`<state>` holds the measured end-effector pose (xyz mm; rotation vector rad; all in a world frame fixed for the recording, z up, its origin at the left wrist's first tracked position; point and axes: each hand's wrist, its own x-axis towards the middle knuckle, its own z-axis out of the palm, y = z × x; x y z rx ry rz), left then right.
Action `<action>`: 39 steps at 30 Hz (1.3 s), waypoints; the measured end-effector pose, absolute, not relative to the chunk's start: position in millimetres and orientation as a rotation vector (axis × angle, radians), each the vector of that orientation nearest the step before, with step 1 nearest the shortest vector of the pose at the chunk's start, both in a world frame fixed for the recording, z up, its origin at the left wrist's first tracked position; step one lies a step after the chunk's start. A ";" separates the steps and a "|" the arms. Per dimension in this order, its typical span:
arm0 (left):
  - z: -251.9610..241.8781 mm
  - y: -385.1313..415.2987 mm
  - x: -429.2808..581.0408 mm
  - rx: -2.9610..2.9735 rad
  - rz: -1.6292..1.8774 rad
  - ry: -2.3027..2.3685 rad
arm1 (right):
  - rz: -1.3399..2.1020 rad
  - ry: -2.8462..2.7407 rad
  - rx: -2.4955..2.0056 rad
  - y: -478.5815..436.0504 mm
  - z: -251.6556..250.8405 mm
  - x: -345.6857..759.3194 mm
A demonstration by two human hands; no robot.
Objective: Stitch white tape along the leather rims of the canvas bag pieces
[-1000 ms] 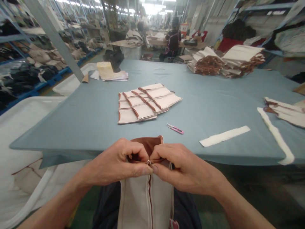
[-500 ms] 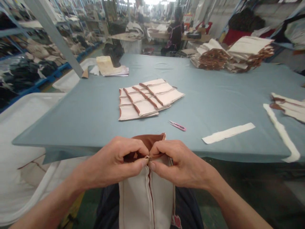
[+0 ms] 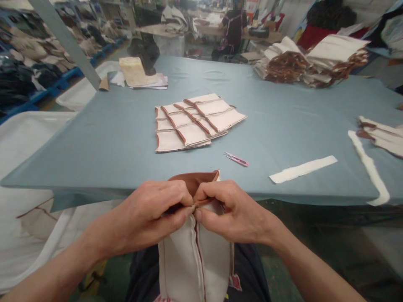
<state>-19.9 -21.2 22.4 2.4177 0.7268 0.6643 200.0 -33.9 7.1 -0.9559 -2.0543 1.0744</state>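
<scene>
A cream fabric pouch (image 3: 195,260) with brown lining and a brown zip seam hangs over my lap, just short of the table edge. My left hand (image 3: 151,216) and my right hand (image 3: 231,212) are both closed, pinching its top edge where the brown lining folds out. The fingertips meet at the middle of the seam. What sits between the fingertips is too small to make out.
The blue-grey table (image 3: 110,138) carries a fanned pile of finished pouches (image 3: 193,123), pink thread snips (image 3: 236,159), a white fabric strip (image 3: 302,169), more pieces at the right edge (image 3: 382,136) and tall stacks at the back (image 3: 311,61). A seated person (image 3: 233,29) works far behind.
The view has tipped down and the table contents have slid up the frame. Both hands stayed pinched on the pouch top, shifting slightly upward together.
</scene>
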 end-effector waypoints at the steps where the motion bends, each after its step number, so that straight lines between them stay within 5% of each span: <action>1: 20.9 -20.9 -22.5 2.426 0.668 0.724 | 1.100 -2.036 -0.960 -33.3 5.7 198.7; 17: 43.7 -9.8 -25.6 2.505 0.292 0.838 | 1.011 -2.055 -1.030 -31.1 1.9 187.9; 31: 8.3 -24.6 -25.4 3.038 0.538 0.657 | 1.230 -1.924 -1.132 -31.2 4.6 200.6; 39: 3.7 -19.8 -20.3 3.084 0.568 0.600 | 1.851 -1.430 -1.023 -27.5 -15.5 197.6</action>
